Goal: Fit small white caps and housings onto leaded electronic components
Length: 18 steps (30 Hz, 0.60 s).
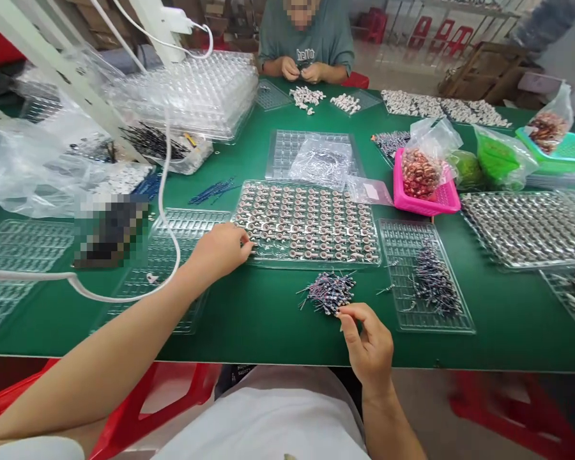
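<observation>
My left hand [223, 250] reaches over the left edge of a clear plastic tray [268, 255]. Its thumb and fingertips are pinched together at the tray's lower left, and what they hold is too small to make out. Rows of small white parts with round brown centres [311, 220] fill most of the tray; a few pockets near my left fingers hold none. My right hand [371, 345] is at the near edge of a pile of small dark parts with thin wire leads [328, 292]. Its thumb and index finger close at the pile, with their contents unclear.
Right of the pile lies another clear tray [402, 310] heaped with wired parts. A pink basket [429, 206] holds bagged copper-coloured pieces. A white cable [160, 191] loops across the left side. Opposite, a person [306, 38] handles something small near white parts [306, 96].
</observation>
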Each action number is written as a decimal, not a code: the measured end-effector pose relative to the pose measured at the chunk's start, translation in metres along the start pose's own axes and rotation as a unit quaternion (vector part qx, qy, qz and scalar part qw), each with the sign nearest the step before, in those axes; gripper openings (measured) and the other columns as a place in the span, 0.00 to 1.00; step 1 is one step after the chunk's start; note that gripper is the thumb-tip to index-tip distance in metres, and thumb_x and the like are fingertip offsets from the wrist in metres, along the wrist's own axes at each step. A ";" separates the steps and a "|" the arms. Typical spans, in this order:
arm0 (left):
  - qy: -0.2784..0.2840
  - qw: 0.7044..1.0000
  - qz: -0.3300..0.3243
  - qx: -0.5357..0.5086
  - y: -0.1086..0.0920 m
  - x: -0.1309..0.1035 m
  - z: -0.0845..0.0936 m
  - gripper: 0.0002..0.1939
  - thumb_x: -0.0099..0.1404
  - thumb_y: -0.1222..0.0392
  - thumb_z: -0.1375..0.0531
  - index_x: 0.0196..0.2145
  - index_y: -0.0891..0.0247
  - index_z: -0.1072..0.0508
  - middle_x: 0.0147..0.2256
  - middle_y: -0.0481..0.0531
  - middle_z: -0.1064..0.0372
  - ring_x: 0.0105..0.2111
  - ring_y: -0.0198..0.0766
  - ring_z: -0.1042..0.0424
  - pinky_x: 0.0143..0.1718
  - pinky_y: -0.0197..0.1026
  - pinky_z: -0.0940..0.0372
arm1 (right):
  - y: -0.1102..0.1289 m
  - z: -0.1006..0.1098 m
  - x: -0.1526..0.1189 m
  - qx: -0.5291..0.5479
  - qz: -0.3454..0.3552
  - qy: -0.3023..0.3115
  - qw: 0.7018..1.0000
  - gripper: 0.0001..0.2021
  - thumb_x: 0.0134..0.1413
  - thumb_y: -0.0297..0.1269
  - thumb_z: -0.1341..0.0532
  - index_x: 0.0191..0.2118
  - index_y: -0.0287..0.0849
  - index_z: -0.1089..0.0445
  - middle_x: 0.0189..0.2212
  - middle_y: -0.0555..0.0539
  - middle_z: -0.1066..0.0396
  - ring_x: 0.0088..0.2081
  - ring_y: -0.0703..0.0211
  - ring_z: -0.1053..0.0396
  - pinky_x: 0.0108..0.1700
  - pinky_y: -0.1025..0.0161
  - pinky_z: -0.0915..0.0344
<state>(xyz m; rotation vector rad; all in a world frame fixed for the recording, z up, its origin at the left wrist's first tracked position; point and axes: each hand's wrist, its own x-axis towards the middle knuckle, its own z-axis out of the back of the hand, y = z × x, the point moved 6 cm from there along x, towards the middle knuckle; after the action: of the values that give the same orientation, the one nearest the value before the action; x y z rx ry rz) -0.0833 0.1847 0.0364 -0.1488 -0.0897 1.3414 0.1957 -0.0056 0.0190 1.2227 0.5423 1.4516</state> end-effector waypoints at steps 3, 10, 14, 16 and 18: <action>0.002 1.000 0.021 -0.011 0.000 0.002 0.003 0.12 0.60 0.55 0.43 0.24 0.63 0.25 0.31 0.62 0.26 0.35 0.57 0.27 0.32 0.48 0.35 | 0.001 0.007 0.000 0.001 0.000 -0.015 1.000 0.06 0.63 0.28 0.41 0.42 0.45 0.29 0.34 0.49 0.28 0.33 0.63 0.30 0.34 0.65 0.32; -0.050 0.992 0.004 -0.111 -0.040 -0.035 0.031 0.12 0.65 0.54 0.46 0.32 0.62 0.26 0.42 0.57 0.25 0.40 0.46 0.27 0.40 0.44 0.33 | 0.014 0.006 0.004 -0.148 0.094 0.034 0.984 0.07 0.57 0.27 0.35 0.40 0.44 0.28 0.34 0.47 0.32 0.36 0.58 0.33 0.37 0.60 0.33; 0.048 0.935 -0.026 -0.351 -0.084 -0.059 0.018 0.11 0.65 0.52 0.42 0.31 0.61 0.27 0.42 0.54 0.21 0.36 0.40 0.24 0.37 0.39 0.31 | 0.014 -0.010 0.007 -0.241 0.111 0.071 0.961 0.04 0.58 0.33 0.34 0.39 0.42 0.28 0.34 0.45 0.31 0.37 0.54 0.35 0.39 0.56 0.34; 0.104 0.887 -0.023 -0.450 -0.102 -0.064 0.006 0.10 0.64 0.52 0.40 0.30 0.62 0.28 0.39 0.55 0.21 0.36 0.41 0.23 0.36 0.41 0.30 | 0.012 -0.017 0.008 -0.273 0.108 0.079 0.953 0.03 0.58 0.33 0.35 0.38 0.42 0.29 0.34 0.44 0.31 0.37 0.53 0.35 0.39 0.56 0.34; 0.147 0.848 -0.016 -0.508 -0.116 -0.064 -0.006 0.10 0.64 0.53 0.40 0.30 0.62 0.28 0.36 0.54 0.22 0.34 0.42 0.24 0.35 0.43 0.29 | 0.010 -0.021 0.008 -0.290 0.107 0.077 0.948 0.01 0.59 0.30 0.36 0.37 0.42 0.29 0.34 0.44 0.31 0.36 0.53 0.36 0.38 0.56 0.35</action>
<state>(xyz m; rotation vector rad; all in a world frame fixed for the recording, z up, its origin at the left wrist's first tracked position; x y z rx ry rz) 0.0145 0.0969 0.0506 -1.2423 -0.5414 1.1000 0.1741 0.0049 0.0236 0.7154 0.0609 1.7385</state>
